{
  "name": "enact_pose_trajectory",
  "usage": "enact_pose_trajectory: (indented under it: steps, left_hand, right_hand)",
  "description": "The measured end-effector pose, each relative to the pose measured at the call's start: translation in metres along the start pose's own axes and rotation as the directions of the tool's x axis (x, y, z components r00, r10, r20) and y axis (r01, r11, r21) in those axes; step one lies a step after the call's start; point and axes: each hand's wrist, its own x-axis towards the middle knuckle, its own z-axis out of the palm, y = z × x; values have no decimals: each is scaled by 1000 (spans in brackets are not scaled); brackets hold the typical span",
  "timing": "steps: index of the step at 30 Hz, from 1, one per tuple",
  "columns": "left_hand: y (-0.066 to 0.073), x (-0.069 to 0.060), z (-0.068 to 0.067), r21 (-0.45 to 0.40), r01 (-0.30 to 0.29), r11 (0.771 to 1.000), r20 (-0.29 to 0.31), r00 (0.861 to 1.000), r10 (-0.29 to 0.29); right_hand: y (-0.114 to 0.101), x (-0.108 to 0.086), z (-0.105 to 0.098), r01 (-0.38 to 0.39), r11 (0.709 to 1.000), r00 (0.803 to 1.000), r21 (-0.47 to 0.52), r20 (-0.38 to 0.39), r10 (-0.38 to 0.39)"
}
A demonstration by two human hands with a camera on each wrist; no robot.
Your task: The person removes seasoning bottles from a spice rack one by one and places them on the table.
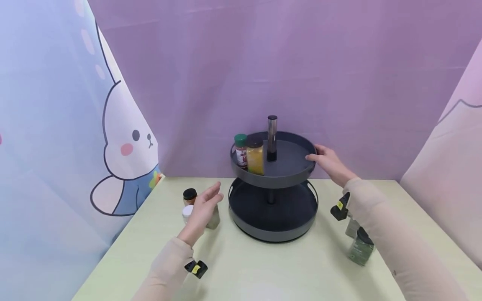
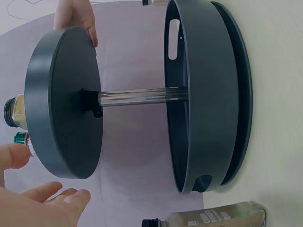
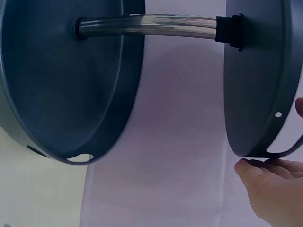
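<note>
A dark grey two-tier turntable organizer stands on the table, a metal post rising through its upper tray. My right hand grips the right rim of that tray, thumb over the edge and fingers against the outside. On the tray's left side are a green-capped spice jar and a dark-capped jar of yellow spice. My left hand hovers left of the organizer with fingers extended, holding nothing. In the left wrist view its fingers are apart from the upper tray.
Beside and behind my left hand stand a black-capped jar, a white-capped jar and a greyish bottle. To the right, partly behind my sleeve, are a jar of green herbs and another jar. A purple curtain hangs behind.
</note>
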Motion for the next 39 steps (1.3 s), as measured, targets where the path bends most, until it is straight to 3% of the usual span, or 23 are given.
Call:
enact_pose_trajectory:
  steps: [7, 11, 17, 21, 29, 39]
  left_hand:
    - [-1, -3, -4, -1, -35, 999, -7, 999, 35]
    - [1, -1, -4, -17, -79, 997, 11, 997, 79]
    - [16, 8, -2, 25, -106, 994, 62, 993, 104]
    - [30, 19, -3, 60, -155, 986, 86, 985, 150]
    - [56, 48, -3, 35, -232, 972, 102, 968, 227]
    - [84, 84, 12, 162, -188, 969, 155, 974, 164]
  right_hand:
    - [6, 0, -2, -17, 999, 999, 41, 29, 16]
    - [7, -2, 0, -22, 998, 1000, 54, 1, 22]
    - [10, -4, 3, -4, 994, 999, 105, -50, 10]
    - [11, -4, 6, 0, 991, 998, 133, -57, 7]
    - [13, -1, 10, 1, 992, 998, 129, -62, 7]
    - [13, -4, 8, 8, 993, 997, 114, -78, 1]
